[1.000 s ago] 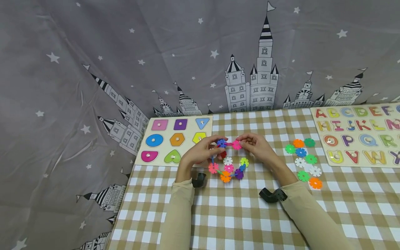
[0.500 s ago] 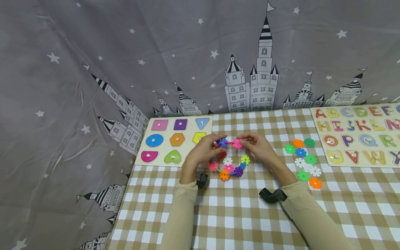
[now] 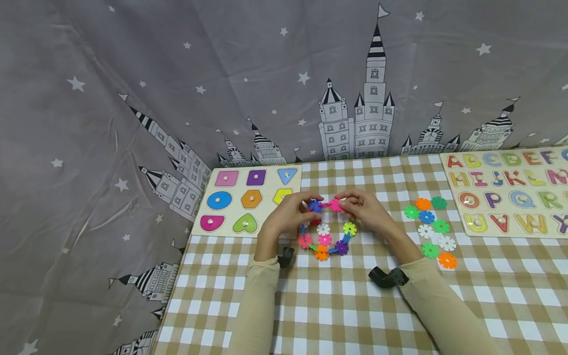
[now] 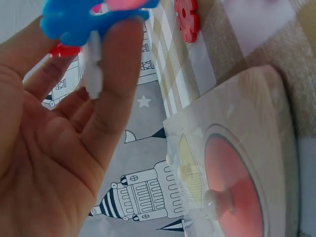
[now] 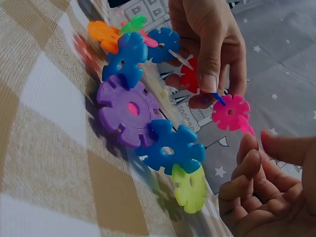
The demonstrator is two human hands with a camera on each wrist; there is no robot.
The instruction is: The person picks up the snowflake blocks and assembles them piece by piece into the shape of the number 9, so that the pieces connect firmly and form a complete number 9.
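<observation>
A curved chain of notched plastic snowflake discs hangs between my hands, low over the tablecloth. My left hand point(image 3: 286, 214) pinches it near a blue disc point(image 3: 315, 206); thumb and fingers also hold a white disc point(image 4: 92, 66) seen edge-on. At the chain's upper end, my right hand point(image 3: 366, 209) pinches an edge-on pink disc point(image 5: 245, 125), joined to a flat pink disc point(image 5: 230, 112). The lower curve runs through an orange disc point(image 3: 321, 253) and a purple disc point(image 5: 128, 109) to a yellow-green disc point(image 5: 190, 188), the other end, which neither hand touches.
A white disc point(image 3: 323, 229) and another pink disc point(image 3: 325, 239) appear inside the curve. Several loose discs, among them a green disc point(image 3: 430, 250), lie right of my right hand. A wooden shape board point(image 3: 239, 197) is at left, an alphabet board point(image 3: 481, 197) at right.
My left hand has shifted slightly right, closer to my right hand. The chain's lower curve has swayed a little, and the yellow-green end sits slightly further right.
</observation>
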